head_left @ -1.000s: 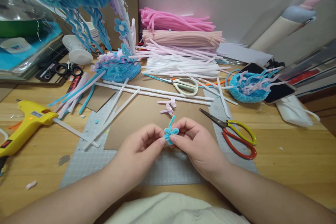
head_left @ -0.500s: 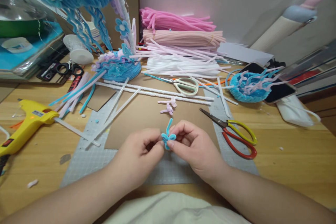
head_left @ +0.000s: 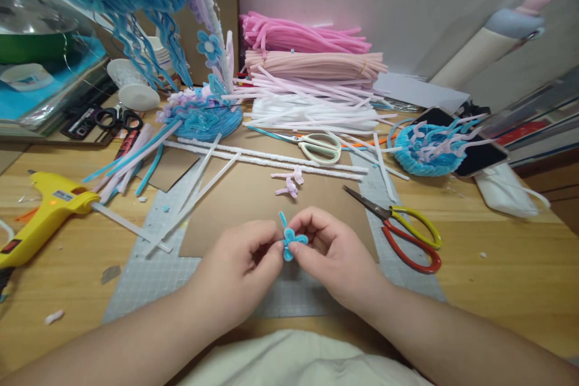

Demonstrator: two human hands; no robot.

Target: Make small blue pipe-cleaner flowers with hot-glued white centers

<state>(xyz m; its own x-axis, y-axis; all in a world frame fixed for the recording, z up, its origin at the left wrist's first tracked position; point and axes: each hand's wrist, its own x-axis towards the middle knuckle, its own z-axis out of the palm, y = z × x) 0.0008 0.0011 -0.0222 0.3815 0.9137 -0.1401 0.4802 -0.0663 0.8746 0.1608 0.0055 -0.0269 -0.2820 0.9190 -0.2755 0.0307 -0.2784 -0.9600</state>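
Note:
Between my two hands is a small blue pipe-cleaner flower [head_left: 289,236] with looped petals and a short loose end sticking up. My left hand [head_left: 246,262] pinches its left side between thumb and fingers. On the other side, my right hand [head_left: 332,253] holds it with the thumb pressed on the front near the middle. Two small pink pipe-cleaner pieces [head_left: 288,186] lie just beyond my hands on a brown cardboard sheet [head_left: 217,217]. Two long white pipe cleaners [head_left: 271,160] stretch across the sheet's far side.
A yellow glue gun [head_left: 49,211] lies at the left. Scissors with red and yellow handles [head_left: 407,232] rest to the right; white-handled scissors [head_left: 319,148] lie farther back. Pink pipe-cleaner bundles [head_left: 307,36] line the wall. A blue basket-like piece [head_left: 427,151] sits at the right.
The blue flower has turned in my fingers, so its petals now spread differently and its loose end leans left. Both hands stay in nearly the same place.

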